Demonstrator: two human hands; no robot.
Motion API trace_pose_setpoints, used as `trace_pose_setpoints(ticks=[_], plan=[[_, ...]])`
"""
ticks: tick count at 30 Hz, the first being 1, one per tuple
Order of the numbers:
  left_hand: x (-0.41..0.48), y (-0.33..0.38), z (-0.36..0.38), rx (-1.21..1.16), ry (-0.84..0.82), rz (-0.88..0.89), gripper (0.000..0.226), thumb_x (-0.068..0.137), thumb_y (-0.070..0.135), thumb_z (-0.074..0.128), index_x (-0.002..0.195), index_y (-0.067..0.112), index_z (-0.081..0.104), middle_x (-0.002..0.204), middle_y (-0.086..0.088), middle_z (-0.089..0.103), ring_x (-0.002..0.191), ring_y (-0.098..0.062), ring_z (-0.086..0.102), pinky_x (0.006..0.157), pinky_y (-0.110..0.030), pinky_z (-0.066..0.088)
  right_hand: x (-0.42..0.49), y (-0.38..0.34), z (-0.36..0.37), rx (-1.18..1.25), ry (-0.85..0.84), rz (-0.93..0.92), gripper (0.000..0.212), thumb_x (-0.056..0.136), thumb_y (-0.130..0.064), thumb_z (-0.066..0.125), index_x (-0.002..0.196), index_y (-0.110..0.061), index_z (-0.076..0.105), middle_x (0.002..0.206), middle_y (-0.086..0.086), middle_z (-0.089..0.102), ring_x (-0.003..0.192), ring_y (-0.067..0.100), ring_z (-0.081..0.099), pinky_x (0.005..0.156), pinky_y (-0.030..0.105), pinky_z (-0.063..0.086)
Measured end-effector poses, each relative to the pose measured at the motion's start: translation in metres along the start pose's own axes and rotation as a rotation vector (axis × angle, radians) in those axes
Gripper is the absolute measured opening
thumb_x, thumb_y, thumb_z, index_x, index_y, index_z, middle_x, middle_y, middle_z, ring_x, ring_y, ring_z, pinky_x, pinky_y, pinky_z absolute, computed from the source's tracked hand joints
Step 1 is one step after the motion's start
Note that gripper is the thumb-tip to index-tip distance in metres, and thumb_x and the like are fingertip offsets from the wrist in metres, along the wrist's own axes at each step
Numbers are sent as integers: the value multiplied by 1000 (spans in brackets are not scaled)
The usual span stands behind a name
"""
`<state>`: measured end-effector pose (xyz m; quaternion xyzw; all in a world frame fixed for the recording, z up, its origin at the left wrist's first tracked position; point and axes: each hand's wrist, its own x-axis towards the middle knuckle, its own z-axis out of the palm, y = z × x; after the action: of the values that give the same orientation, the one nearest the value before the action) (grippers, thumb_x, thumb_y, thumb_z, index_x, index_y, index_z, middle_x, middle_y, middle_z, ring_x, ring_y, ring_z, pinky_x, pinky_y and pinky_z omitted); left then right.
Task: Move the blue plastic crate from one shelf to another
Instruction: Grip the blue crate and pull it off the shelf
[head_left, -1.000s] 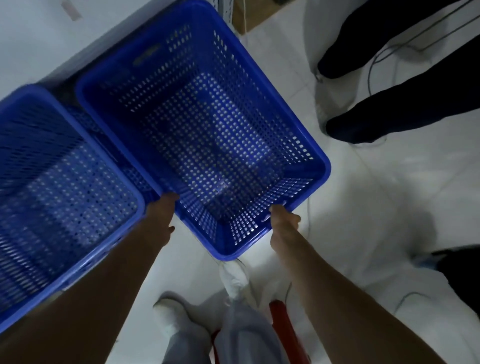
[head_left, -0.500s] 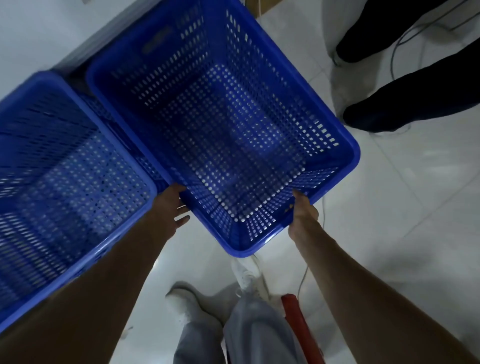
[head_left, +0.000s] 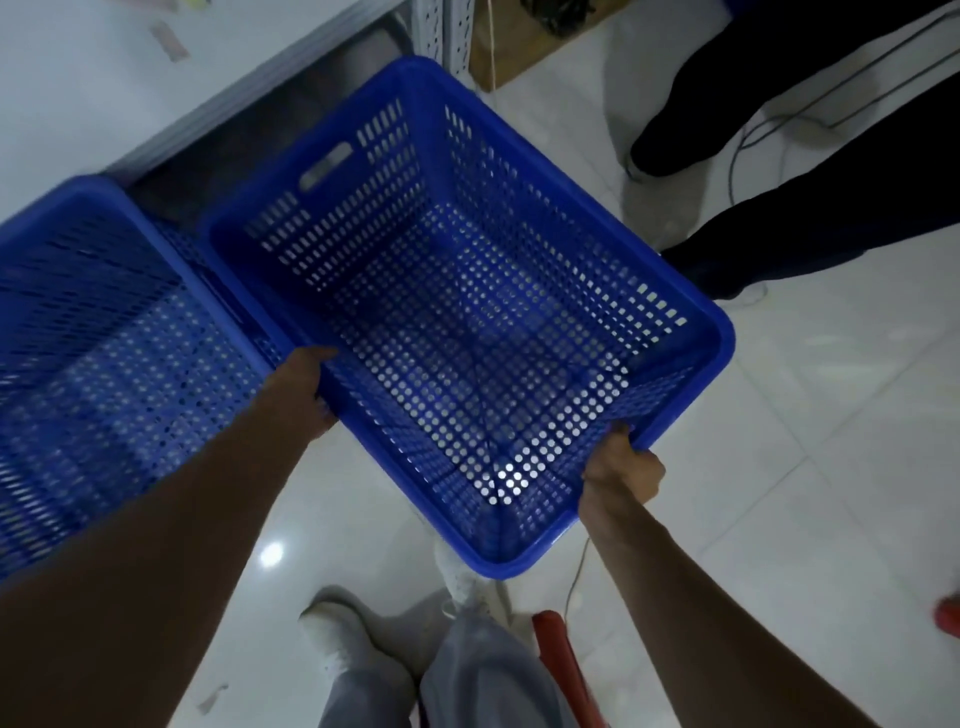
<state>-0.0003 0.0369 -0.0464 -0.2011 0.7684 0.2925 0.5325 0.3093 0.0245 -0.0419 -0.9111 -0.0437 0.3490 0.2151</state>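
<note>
An empty blue plastic crate (head_left: 691, 332) with perforated walls fills the middle of the view, mostly out over the white floor. My left hand (head_left: 306, 389) grips its rim at the near left side. My right hand (head_left: 621, 467) is closed over the rim near the front right corner. The crate's far end, with a handle slot, still points at the low white shelf (head_left: 218, 119). The fingers of both hands are hidden under the rim.
A second blue crate (head_left: 93, 332) sits on the shelf at the left, touching the held one. Another person's dark-trousered legs (head_left: 779, 223) stand close on the right. Cables run over the floor. My own feet and a red object (head_left: 558, 649) are below.
The crate has come out from the shelf toward me and to the right, exposing dark shelf space behind it. Both hands kept their hold on the rim.
</note>
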Motion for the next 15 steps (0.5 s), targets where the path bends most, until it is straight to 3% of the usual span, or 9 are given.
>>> trace_pose_setpoints(ticks=[3,7,12,15], plan=[[-12,-1,1,-23,-9,-45,36,85,27,71,111,14,50,86,-4,51,76,-18,53,92,-42,54,-1,-6,-11,-46,54,-45,37,96,-35,58,67,-13,53,67,4,58,60,23,56,72,36,50],[-29,-2,2,24,-1,-31,38,85,29,71,113,14,51,84,-4,50,75,-16,53,94,-42,54,-8,-13,-26,-95,66,-82,37,95,-36,57,65,-15,50,65,4,56,69,32,62,78,42,56],[-53,0,-9,86,1,-27,29,87,35,68,82,14,49,69,-3,41,59,-15,45,81,-35,55,-21,-17,-44,-99,58,-83,40,97,-37,57,66,-12,52,65,4,56,66,30,60,77,39,55],[-77,9,-15,100,9,4,29,88,35,65,86,12,48,62,-4,41,49,-16,43,67,-29,57,-32,-22,-54,-87,31,-92,36,97,-34,57,76,-5,57,65,4,56,71,32,61,77,39,54]])
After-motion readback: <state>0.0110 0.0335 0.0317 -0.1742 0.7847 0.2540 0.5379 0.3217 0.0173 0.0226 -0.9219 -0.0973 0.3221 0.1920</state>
